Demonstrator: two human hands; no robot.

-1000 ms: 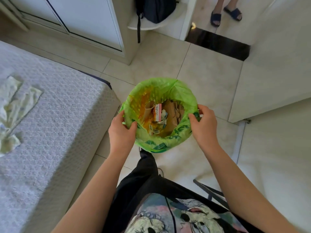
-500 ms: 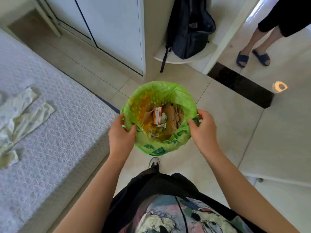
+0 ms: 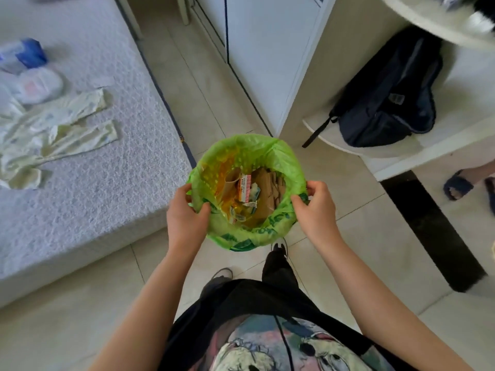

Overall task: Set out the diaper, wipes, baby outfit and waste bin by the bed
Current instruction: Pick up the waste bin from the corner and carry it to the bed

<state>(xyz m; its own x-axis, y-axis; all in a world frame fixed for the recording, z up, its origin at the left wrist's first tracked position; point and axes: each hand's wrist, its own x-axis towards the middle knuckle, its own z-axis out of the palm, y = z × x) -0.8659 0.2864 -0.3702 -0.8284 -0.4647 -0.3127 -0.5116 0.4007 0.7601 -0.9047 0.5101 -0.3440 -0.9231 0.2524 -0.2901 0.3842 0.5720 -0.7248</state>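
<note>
**Head view: bin carried at the bed's corner**

Wipes [image 3: 22, 53], diaper [image 3: 37, 85] and outfit [image 3: 53, 129] lie on the bed [image 3: 93, 196]. Right of its corner hangs the bin [image 3: 247, 153], left hand [image 3: 184, 220] and right hand [image 3: 316, 210] both clamped on its rim, equally near. Paper scraps and wrappers fill its green liner. Bare floor sits directly below.

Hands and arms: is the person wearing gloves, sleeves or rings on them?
No gloves or rings show on the left hand or right hand. Both forearms are bare, with no sleeves reaching them. Below is a black top with a cartoon print.
</note>
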